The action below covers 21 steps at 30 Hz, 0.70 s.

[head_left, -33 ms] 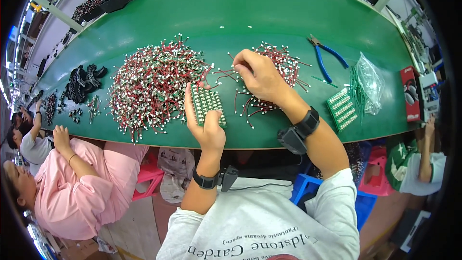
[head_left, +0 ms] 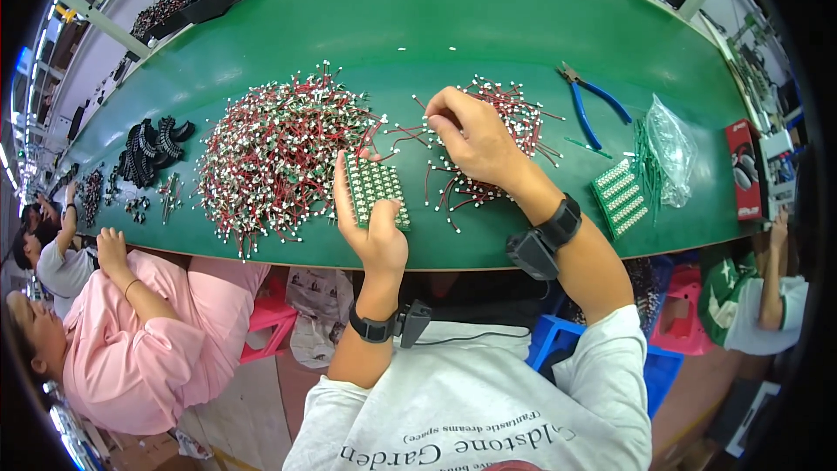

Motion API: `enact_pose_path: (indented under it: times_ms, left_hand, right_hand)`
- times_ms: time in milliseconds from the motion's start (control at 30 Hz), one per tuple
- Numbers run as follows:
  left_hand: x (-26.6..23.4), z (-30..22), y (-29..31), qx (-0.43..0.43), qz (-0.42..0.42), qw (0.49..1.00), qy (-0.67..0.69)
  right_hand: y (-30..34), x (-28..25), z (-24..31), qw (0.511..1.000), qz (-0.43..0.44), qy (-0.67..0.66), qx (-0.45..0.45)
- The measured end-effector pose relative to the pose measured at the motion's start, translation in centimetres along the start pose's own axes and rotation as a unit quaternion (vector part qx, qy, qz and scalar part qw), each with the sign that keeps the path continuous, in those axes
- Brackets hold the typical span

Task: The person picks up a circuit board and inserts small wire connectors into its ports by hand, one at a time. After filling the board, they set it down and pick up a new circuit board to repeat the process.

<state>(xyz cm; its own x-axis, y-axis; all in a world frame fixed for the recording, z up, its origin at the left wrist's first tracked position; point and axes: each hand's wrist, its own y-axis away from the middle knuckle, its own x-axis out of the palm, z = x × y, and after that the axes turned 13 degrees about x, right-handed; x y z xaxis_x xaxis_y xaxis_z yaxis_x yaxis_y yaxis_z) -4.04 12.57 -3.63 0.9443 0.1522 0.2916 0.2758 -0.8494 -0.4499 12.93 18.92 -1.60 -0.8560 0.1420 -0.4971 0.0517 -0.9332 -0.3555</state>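
Note:
My left hand [head_left: 381, 240] grips a green circuit board panel [head_left: 373, 183] set with rows of small pale parts, thumb over its lower right side and fingers along its left edge. Red wires with white plugs [head_left: 401, 133] lie just beyond the panel's top edge. Above and right of it, my right hand [head_left: 475, 135] is closed in a pinch; what sits between the fingertips is too small to make out. It hovers by the left side of a smaller pile of red wire leads [head_left: 520, 118]. A large heap of similar leads [head_left: 279, 157] spreads left of the panel.
On the green table [head_left: 418, 17], blue-handled cutters [head_left: 593, 105], another board panel [head_left: 620, 198], a clear plastic bag [head_left: 673, 153] and a red box [head_left: 744, 170] are to the right. Black curved parts [head_left: 153, 148] lie far left. A person in pink [head_left: 157, 331] sits at left.
My right hand has shifted very slightly to the right. My left hand and the panel stay where they were.

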Motion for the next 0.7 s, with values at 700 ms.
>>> enact_pose_path:
  times_ms: [700]
  left_hand:
    - [-0.5,0.7,0.4,-0.015,0.075,0.996,-0.04]
  right_hand:
    - [3.4,1.3,4.4,0.988,0.012,-0.029,-0.15]
